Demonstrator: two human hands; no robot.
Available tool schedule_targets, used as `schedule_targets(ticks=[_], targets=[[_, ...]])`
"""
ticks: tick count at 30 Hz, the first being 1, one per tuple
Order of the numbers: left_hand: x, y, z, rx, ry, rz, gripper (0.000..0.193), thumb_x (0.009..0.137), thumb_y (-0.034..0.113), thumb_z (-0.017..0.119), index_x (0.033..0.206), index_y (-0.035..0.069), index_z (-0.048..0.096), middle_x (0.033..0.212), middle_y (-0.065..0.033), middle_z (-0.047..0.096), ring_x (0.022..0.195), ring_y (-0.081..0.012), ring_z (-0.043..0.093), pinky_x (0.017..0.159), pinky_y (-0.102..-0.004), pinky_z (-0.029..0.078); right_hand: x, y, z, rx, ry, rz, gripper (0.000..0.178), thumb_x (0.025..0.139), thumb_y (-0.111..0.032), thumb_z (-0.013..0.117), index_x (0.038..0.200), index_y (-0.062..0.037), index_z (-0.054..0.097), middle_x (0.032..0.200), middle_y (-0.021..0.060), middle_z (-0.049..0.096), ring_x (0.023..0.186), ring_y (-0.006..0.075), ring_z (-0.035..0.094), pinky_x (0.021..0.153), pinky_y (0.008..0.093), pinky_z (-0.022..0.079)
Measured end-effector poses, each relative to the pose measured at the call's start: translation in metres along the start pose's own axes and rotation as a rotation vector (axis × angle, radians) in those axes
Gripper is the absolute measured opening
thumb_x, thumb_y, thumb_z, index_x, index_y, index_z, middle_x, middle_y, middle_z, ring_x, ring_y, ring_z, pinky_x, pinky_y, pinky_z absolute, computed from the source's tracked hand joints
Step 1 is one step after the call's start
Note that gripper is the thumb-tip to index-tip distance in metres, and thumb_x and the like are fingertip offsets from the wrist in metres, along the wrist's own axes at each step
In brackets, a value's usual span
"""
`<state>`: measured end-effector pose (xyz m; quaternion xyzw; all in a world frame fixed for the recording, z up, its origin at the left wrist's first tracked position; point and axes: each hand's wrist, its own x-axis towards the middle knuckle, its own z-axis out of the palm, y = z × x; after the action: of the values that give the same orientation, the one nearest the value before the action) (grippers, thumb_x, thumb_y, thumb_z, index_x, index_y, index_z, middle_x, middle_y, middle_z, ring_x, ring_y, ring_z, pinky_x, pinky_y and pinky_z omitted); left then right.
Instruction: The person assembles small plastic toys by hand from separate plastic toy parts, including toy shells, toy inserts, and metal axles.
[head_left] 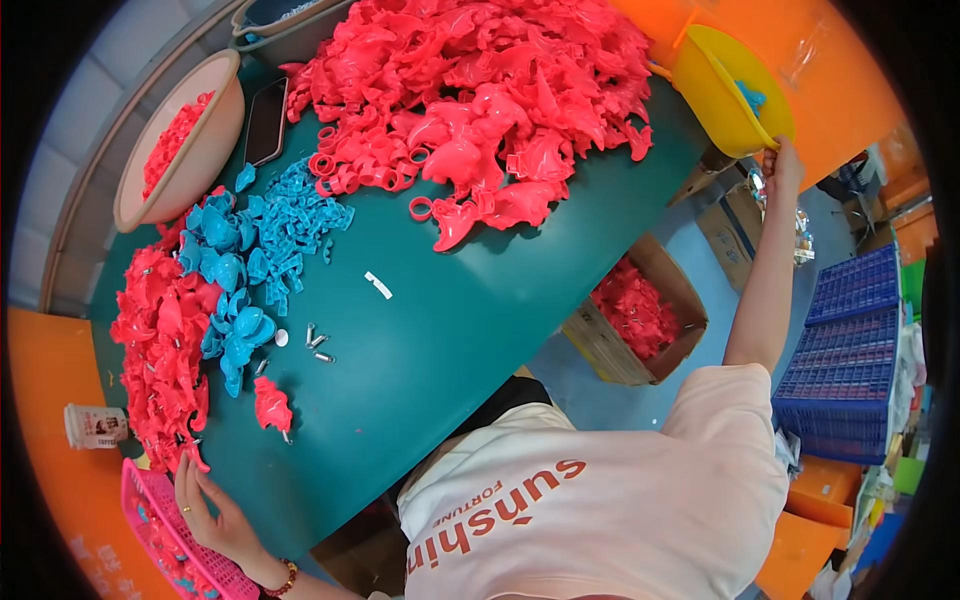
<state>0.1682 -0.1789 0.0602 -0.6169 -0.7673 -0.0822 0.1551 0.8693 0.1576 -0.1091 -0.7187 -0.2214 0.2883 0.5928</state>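
Observation:
At the table's far right corner, my right hand (782, 165) has its fingers closed on the rim of a yellow plastic basin (715, 95), which is tilted and has a few blue pieces (750, 97) inside. My left hand (210, 515) is at the left end of the table, fingers stretched out and apart. Its fingertips are by the lower end of a heap of glossy red plastic parts (165, 340), some with small metal bits. Just beside that hand is a pink mesh basket (150, 510) with red and blue pieces in it.
The green table (440, 320) bears a big red pile (480, 90), blue parts (230, 260), small metal cylinders (318, 342), one red part (271, 403) and a phone (266, 122). A beige basin (225, 130) stands far left. Below are a cardboard box (610, 345) and blue crates (840, 360).

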Motion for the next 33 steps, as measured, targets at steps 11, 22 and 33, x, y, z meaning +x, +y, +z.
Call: schedule_targets(ticks=[11, 22, 33], targets=[[0.029, 0.039, -0.007, -0.097, 0.129, 0.067, 0.016, 0.09, -0.001, 0.05, 0.101, -0.009, 0.06, 0.107, -0.0183, 0.062, 0.098, -0.0285, 0.06, 0.085, -0.0341, 0.049, -0.103, -0.08, -0.004, -0.106, -0.419, -0.091, 0.027, 0.078, -0.016, 0.053, 0.098, 0.0028, 0.057, 0.077, 0.0073, 0.06, 0.047, 0.0099, 0.05, 0.044, 0.022, 0.039], [0.127, 0.178, 0.032, -0.567, 0.096, 0.618, 0.031, 0.06, -0.005, 0.07, 0.089, 0.006, 0.07, 0.079, -0.0047, 0.05, 0.067, -0.0198, 0.048, 0.054, -0.0283, 0.038, -0.247, -0.114, 0.074, -0.074, -0.939, -0.266, 0.047, 0.079, -0.004, 0.049, 0.125, 0.0064, 0.045, 0.099, 0.0084, 0.062, 0.078, 0.0084, 0.06, 0.067, 0.0195, 0.046], [0.18, 0.234, 0.05, -0.775, -0.253, 1.023, 0.035, 0.067, 0.003, 0.071, 0.1, 0.01, 0.065, 0.073, -0.0048, 0.048, 0.066, -0.0217, 0.051, 0.055, -0.0322, 0.041, -0.249, -0.112, 0.104, -0.139, -1.062, -0.297, 0.048, 0.078, -0.009, 0.05, 0.125, 0.0029, 0.046, 0.087, 0.0026, 0.062, 0.057, 0.0006, 0.052, 0.044, 0.0145, 0.034]])
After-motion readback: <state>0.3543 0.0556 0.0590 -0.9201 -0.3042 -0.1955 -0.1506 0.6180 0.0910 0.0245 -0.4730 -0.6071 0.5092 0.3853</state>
